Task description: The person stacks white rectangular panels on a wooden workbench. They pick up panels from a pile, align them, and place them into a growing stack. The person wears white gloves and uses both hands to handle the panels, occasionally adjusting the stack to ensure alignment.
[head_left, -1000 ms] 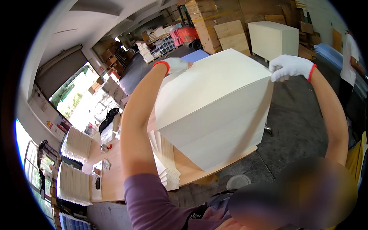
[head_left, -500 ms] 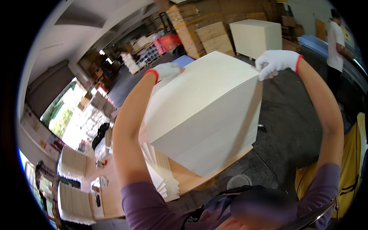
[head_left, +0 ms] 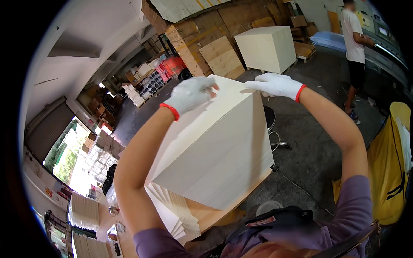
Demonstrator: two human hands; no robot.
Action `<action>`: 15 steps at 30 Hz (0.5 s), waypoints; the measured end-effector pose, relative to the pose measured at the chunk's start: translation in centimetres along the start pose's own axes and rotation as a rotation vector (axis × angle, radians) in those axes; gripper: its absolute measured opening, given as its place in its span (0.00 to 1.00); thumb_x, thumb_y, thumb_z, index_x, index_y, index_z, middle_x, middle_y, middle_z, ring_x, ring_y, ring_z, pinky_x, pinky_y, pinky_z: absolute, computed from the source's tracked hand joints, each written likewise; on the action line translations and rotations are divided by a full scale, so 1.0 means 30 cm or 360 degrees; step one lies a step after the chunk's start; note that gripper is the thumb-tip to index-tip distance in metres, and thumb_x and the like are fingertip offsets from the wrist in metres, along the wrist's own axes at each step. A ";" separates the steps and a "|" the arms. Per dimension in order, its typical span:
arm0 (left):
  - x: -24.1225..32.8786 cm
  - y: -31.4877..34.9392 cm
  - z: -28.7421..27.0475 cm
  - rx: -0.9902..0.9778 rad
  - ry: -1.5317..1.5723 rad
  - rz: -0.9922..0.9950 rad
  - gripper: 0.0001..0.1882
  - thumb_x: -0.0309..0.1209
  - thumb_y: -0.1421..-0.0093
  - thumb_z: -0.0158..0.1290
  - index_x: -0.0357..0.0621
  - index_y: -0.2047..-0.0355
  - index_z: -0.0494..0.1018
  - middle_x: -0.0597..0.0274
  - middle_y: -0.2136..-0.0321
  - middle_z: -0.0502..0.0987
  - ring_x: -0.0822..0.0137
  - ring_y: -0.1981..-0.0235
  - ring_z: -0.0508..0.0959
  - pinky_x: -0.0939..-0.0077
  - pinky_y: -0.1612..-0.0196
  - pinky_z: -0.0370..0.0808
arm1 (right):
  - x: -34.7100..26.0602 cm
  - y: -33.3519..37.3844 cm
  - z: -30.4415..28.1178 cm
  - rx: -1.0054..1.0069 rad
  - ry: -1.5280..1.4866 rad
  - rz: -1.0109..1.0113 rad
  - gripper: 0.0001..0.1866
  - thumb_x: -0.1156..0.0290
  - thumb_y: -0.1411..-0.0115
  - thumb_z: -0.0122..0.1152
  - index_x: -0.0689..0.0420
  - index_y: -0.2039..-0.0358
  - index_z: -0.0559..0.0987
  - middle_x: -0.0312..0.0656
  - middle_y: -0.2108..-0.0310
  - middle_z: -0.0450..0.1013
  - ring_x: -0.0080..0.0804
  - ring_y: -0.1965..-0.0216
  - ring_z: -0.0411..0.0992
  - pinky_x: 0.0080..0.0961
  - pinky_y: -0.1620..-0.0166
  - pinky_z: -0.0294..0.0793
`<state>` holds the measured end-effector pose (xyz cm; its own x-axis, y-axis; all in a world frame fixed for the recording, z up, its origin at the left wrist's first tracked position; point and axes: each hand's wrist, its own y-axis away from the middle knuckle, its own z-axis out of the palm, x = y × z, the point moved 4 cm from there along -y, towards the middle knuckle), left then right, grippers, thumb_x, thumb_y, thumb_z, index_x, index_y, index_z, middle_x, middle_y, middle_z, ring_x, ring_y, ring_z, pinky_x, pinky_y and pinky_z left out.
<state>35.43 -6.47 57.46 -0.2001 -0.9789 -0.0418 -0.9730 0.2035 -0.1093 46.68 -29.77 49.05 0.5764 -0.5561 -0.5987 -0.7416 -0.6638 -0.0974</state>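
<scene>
You had two gloved hands over one large stack of white sheets (head_left: 211, 159), which stood on the wooden table (head_left: 206, 216) in front of you. Your left hand (head_left: 191, 95) was above its top, fingers bent; your right hand (head_left: 277, 86) was at its far right corner, fingers nearly straight. I could not tell whether either gripped paper. One fanned pile (head_left: 174, 217) lay beside the stack, and two more piles, a farther one (head_left: 84, 211) and a nearer one (head_left: 90, 248), were at the left. Beyond were one pale block (head_left: 267, 49), one co-worker (head_left: 353, 38) and one stool (head_left: 269, 118). One round bucket (head_left: 269, 208) stood near the table, its contents unclear; one yellow bag (head_left: 385, 189) showed something white at its side.
</scene>
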 end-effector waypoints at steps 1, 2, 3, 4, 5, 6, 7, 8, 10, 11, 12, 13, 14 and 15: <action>0.041 0.014 0.005 -0.0037 0.0019 -0.0043 0.14 0.38 0.36 0.55 0.51 0.52 0.78 0.59 0.60 0.84 0.56 0.54 0.83 0.64 0.52 0.77 | -0.040 0.013 0.003 0.0136 0.0195 0.0012 0.39 0.29 0.33 0.45 0.56 0.70 0.81 0.39 0.78 0.71 0.33 0.75 0.70 0.30 0.68 0.69; 0.078 0.016 0.018 -0.0073 0.0051 -0.0069 0.13 0.37 0.37 0.54 0.51 0.53 0.78 0.60 0.62 0.84 0.57 0.55 0.83 0.65 0.53 0.77 | -0.059 0.028 0.001 0.0185 0.0292 0.0023 0.39 0.28 0.34 0.45 0.56 0.70 0.81 0.42 0.77 0.72 0.38 0.73 0.73 0.33 0.65 0.71; 0.098 0.016 0.030 -0.0109 0.0084 -0.0095 0.13 0.36 0.37 0.53 0.51 0.53 0.78 0.61 0.64 0.83 0.58 0.56 0.82 0.65 0.54 0.76 | -0.067 0.036 -0.002 0.0233 0.0391 0.0035 0.40 0.28 0.35 0.44 0.56 0.71 0.81 0.45 0.76 0.74 0.42 0.70 0.75 0.36 0.63 0.73; 0.108 0.020 0.026 -0.0113 0.0140 -0.0132 0.13 0.35 0.37 0.53 0.51 0.54 0.78 0.61 0.64 0.83 0.59 0.57 0.82 0.65 0.54 0.76 | -0.079 0.041 -0.008 0.0295 0.0427 -0.0060 0.39 0.29 0.35 0.45 0.56 0.72 0.80 0.46 0.75 0.75 0.43 0.70 0.76 0.36 0.63 0.73; 0.116 0.024 0.024 -0.0116 0.0198 -0.0169 0.12 0.34 0.38 0.52 0.50 0.55 0.78 0.61 0.64 0.83 0.59 0.58 0.82 0.65 0.55 0.76 | -0.088 0.046 -0.014 0.0356 0.0463 -0.0154 0.39 0.29 0.34 0.45 0.56 0.73 0.80 0.47 0.74 0.76 0.45 0.69 0.77 0.37 0.64 0.73; 0.123 0.027 0.024 -0.0120 0.0256 -0.0207 0.12 0.33 0.38 0.51 0.50 0.55 0.77 0.61 0.65 0.83 0.59 0.59 0.82 0.64 0.56 0.75 | -0.098 0.049 -0.019 0.0417 0.0498 -0.0248 0.38 0.30 0.34 0.46 0.56 0.74 0.79 0.48 0.73 0.77 0.46 0.69 0.77 0.37 0.64 0.73; 0.131 0.025 0.030 -0.0082 0.0252 -0.0216 0.12 0.33 0.38 0.51 0.49 0.56 0.77 0.60 0.65 0.82 0.59 0.60 0.81 0.64 0.56 0.75 | -0.105 0.048 -0.029 0.0466 0.0566 -0.0310 0.36 0.32 0.33 0.48 0.56 0.74 0.78 0.48 0.73 0.76 0.45 0.69 0.77 0.38 0.64 0.73; 0.135 0.021 0.041 -0.0044 0.0247 -0.0225 0.11 0.32 0.38 0.51 0.48 0.56 0.77 0.59 0.66 0.82 0.59 0.60 0.81 0.65 0.56 0.75 | -0.114 0.041 -0.046 0.0515 0.0633 -0.0372 0.34 0.34 0.33 0.50 0.56 0.74 0.76 0.48 0.74 0.75 0.45 0.69 0.76 0.39 0.65 0.72; 0.108 0.024 0.066 -0.0008 0.0294 -0.0218 0.11 0.31 0.37 0.52 0.46 0.55 0.76 0.60 0.65 0.81 0.63 0.60 0.80 0.66 0.56 0.74 | -0.147 0.014 -0.054 0.0602 0.0583 -0.0579 0.31 0.37 0.31 0.52 0.55 0.72 0.75 0.48 0.74 0.74 0.46 0.69 0.75 0.40 0.65 0.71; 0.090 0.007 0.088 -0.0007 0.0354 -0.0173 0.11 0.31 0.36 0.54 0.45 0.54 0.76 0.61 0.64 0.81 0.66 0.59 0.79 0.68 0.55 0.74 | -0.150 0.002 -0.055 0.0647 0.0479 -0.0697 0.30 0.38 0.31 0.52 0.56 0.71 0.75 0.49 0.73 0.75 0.47 0.69 0.75 0.41 0.64 0.71; 0.078 -0.004 0.103 -0.0007 0.0413 -0.0128 0.11 0.30 0.35 0.55 0.44 0.53 0.75 0.63 0.62 0.80 0.69 0.58 0.78 0.70 0.54 0.73 | -0.151 -0.010 -0.051 0.0691 0.0374 -0.0816 0.29 0.40 0.30 0.52 0.56 0.70 0.75 0.49 0.73 0.75 0.48 0.69 0.75 0.41 0.64 0.71; 0.091 0.000 0.100 0.0058 0.0458 -0.0153 0.12 0.29 0.36 0.54 0.44 0.52 0.76 0.61 0.63 0.80 0.67 0.59 0.79 0.69 0.54 0.74 | -0.150 -0.024 -0.042 0.0692 0.0215 -0.0876 0.27 0.42 0.27 0.50 0.57 0.66 0.75 0.47 0.73 0.73 0.43 0.69 0.74 0.38 0.63 0.71; 0.117 0.015 0.102 0.0122 0.0504 -0.0177 0.14 0.29 0.37 0.52 0.44 0.51 0.76 0.59 0.63 0.81 0.66 0.59 0.79 0.69 0.54 0.75 | -0.134 -0.037 -0.032 0.0659 0.0038 -0.0814 0.28 0.42 0.27 0.47 0.58 0.65 0.75 0.49 0.71 0.74 0.47 0.67 0.74 0.39 0.60 0.71; 0.137 0.024 0.108 0.0186 0.0549 -0.0200 0.16 0.28 0.38 0.51 0.45 0.50 0.77 0.56 0.63 0.81 0.65 0.60 0.80 0.68 0.54 0.75 | -0.117 -0.045 -0.016 0.0626 -0.0137 -0.0749 0.29 0.41 0.26 0.45 0.58 0.64 0.75 0.50 0.70 0.74 0.51 0.65 0.73 0.41 0.58 0.71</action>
<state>34.27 -10.28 53.98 -0.1267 -0.9410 0.3137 -0.9766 0.0628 -0.2059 45.82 -27.17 51.66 0.8550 -0.1952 -0.4805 -0.4947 -0.5850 -0.6426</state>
